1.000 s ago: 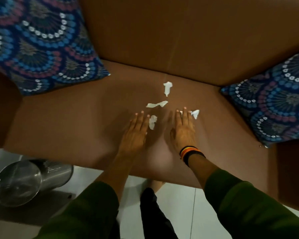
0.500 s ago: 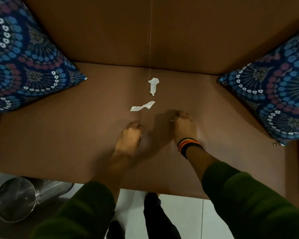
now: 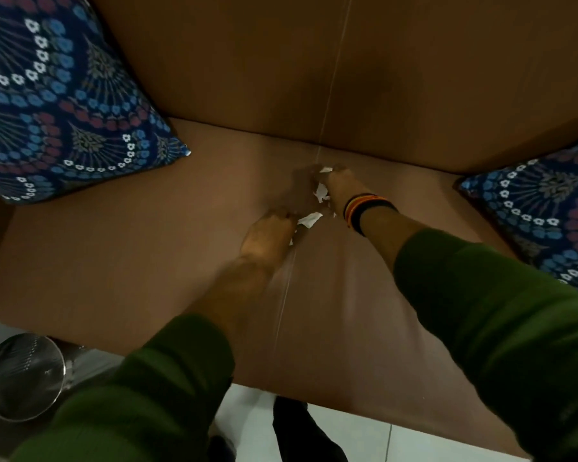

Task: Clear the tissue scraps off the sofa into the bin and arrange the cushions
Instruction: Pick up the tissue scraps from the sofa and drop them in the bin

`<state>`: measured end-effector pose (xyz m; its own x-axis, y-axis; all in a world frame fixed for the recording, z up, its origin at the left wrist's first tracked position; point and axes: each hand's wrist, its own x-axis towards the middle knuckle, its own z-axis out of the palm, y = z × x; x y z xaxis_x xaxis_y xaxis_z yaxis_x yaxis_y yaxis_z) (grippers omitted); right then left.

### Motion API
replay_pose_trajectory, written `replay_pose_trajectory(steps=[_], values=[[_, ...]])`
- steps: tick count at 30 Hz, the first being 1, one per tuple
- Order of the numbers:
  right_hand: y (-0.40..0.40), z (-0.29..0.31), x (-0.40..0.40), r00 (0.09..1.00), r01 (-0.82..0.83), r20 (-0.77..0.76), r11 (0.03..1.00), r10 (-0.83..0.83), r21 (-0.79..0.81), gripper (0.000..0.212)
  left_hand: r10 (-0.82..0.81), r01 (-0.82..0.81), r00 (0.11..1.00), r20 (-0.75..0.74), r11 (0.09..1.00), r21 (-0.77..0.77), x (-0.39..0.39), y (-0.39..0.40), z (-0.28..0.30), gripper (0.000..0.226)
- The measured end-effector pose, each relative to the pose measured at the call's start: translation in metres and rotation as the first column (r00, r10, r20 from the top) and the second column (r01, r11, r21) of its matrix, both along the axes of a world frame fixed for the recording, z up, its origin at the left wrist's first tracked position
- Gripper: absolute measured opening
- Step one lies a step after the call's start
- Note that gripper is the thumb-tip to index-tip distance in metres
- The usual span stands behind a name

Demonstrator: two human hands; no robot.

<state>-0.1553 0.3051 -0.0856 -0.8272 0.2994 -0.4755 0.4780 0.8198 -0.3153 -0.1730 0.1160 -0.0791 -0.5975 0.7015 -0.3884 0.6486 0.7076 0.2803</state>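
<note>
The right hand (image 3: 339,188), banded at the wrist with striped bangles (image 3: 364,208), is curled over white tissue scraps (image 3: 321,191) near the back of the sofa seat (image 3: 147,248), fingers pinched on paper that shows at its knuckles and under its palm. The left hand (image 3: 269,233) is clenched just in front of it, with another scrap (image 3: 309,219) poking out at its fingertips; whether that piece is fully gripped or only pressed against the seat cannot be told through the blur.

The likely failure is loss of the light paper: loosely bunched bits could slip from either fist on the way over the seat edge to the steel bin (image 3: 22,376), which lies on its side on the floor at the lower left, well apart from the hands. Its tipped mouth may let scraps slide out again. A piece could also lodge in the seam by the backrest (image 3: 281,68). The left cushion (image 3: 57,101) and right cushion (image 3: 544,208) sit at the seat's two ends, not yet arranged.
</note>
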Motion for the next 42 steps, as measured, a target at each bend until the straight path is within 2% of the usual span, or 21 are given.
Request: replay_pose_trajectory(steps=[2,5,9,14,18,22,25,28,33,35,38,42], values=[[-0.004,-0.002,0.0,1.0,-0.007,0.019,0.999,0.006,0.05,0.034,0.017,-0.017,1.0,-0.023,1.0,-0.023,0.006,-0.004,-0.006,0.03],[-0.01,0.002,0.022,0.996,0.089,-0.028,0.996,-0.088,0.024,0.024,0.061,-0.06,0.998,0.02,0.997,-0.053,0.015,-0.015,-0.006,0.021],[-0.036,0.018,0.059,0.952,0.288,-0.061,0.946,-0.3,-0.152,0.023,0.146,-0.147,0.989,0.038,0.989,0.022,0.019,-0.044,0.011,0.02],[-0.121,0.044,0.078,0.972,0.185,-0.1,0.957,-0.211,-0.222,0.022,0.338,-0.343,0.939,0.06,0.931,0.125,0.016,-0.12,0.043,0.023],[-0.219,0.062,0.059,0.975,0.183,-0.055,0.924,-0.213,-0.337,0.02,0.535,-0.545,0.838,0.108,0.833,0.098,0.019,-0.21,0.066,0.018],[-0.324,0.073,0.024,0.986,0.08,-0.106,0.922,-0.129,-0.379,0.015,0.752,-0.761,0.649,0.116,0.641,0.103,0.012,-0.321,0.066,0.017],[-0.407,0.071,-0.005,0.99,-0.001,-0.13,0.918,-0.055,-0.396,0.012,0.816,-0.82,0.571,0.085,0.564,0.094,0.007,-0.411,0.052,0.015],[-0.494,0.06,-0.032,0.992,-0.079,-0.119,0.917,0.035,-0.392,0.013,0.899,-0.903,0.427,0.099,0.418,0.095,0.002,-0.496,0.032,0.022],[-0.627,0.015,-0.066,0.997,-0.073,-0.014,0.914,0.073,-0.4,0.016,0.961,-0.97,0.242,0.133,0.238,0.042,-0.01,-0.605,-0.012,0.02],[-0.668,-0.007,-0.074,0.991,-0.121,0.012,0.912,0.136,-0.392,0.014,0.975,-0.985,0.173,0.137,0.174,0.009,-0.016,-0.635,-0.033,0.021],[-0.715,-0.043,-0.084,0.978,-0.17,0.045,0.911,0.201,-0.375,0.014,0.98,-0.991,0.13,0.154,0.131,-0.001,-0.024,-0.666,-0.068,0.021],[-0.742,-0.075,-0.089,0.951,-0.213,0.14,0.914,0.275,-0.346,0.025,0.969,-0.99,0.097,0.229,0.119,-0.082,-0.026,-0.679,-0.096,0.023]])
